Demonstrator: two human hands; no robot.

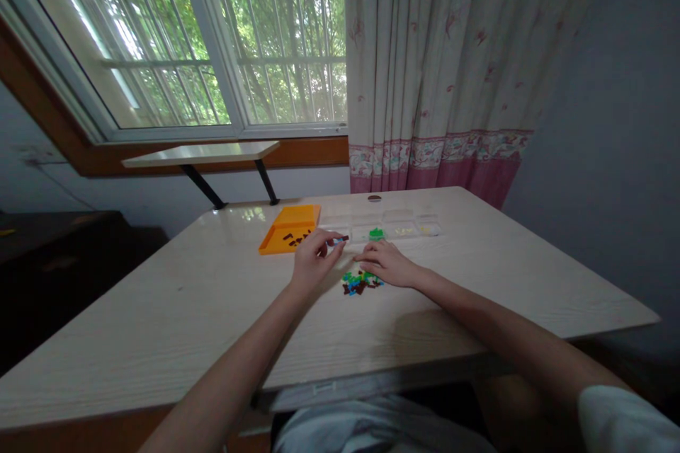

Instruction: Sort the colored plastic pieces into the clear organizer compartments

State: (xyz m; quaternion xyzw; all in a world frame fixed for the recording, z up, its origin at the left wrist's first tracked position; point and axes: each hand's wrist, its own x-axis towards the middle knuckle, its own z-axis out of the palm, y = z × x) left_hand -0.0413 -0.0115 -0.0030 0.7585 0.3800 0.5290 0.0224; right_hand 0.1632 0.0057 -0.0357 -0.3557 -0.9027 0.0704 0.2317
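Brown piece [345, 238] pinched in our left hand [312, 258], long axis roughly sideways, we had the orange box [296, 215] beyond and left of it, while our right hand [390, 264], grip unclear, was nearer the pile [361, 284].

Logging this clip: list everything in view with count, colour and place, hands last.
Window: one, pale frame, upper left
Curtain: one, pale with pink border, right of window
Raised shelf: one, pale top, table's far left
Dark furniture: one, far left
Table: one, pale wood, centre
Oval spot: one, brown, table's far edge
Case: one, orange, open, left of centre
Case pieces: several, dark, inside it
Clear compartments: several, transparent, right of case
Green pieces: uncountable, in one compartment
Mixed pile: one, multicoloured, table centre
Left hand: one, bare, pinching a dark piece
Right hand: one, bare, at pile's far side
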